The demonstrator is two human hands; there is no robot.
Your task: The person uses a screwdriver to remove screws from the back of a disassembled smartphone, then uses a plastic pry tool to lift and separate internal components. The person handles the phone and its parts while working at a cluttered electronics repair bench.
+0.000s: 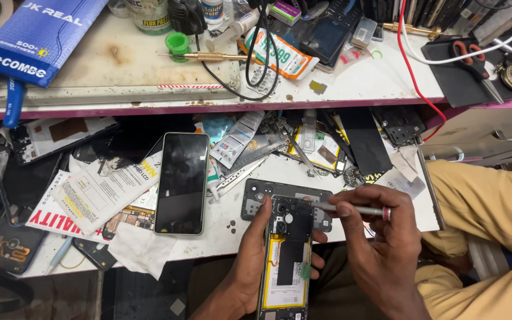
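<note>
- The left hand [255, 261] is wrapped around an opened smartphone [287, 255] from beneath, thumb along its left edge, holding it face-down at the near edge of the desk [351, 83].
- The right hand [380, 237] is closed in a pen-style pinch on a slim silver screwdriver [351, 208], whose tip rests at the top of the phone near the camera module.
- The phone's back is off: a yellow-edged battery [284, 269] and dark circuit-board covers lie exposed.
- Just behind it on the desk lies a dark rear cover [256, 198], and to the left a second phone with a black screen [181, 182].
- Risk, as a judgement: the phone is held in the air and not braced, so a slip of the tip could scratch the board or puncture the battery.
- Risk: a freed screw would be tiny and could vanish among the clutter of papers, packets and spare parts.
- Risk: the phone sits beyond the desk edge, so a loosened grip could drop it to the floor.
</note>
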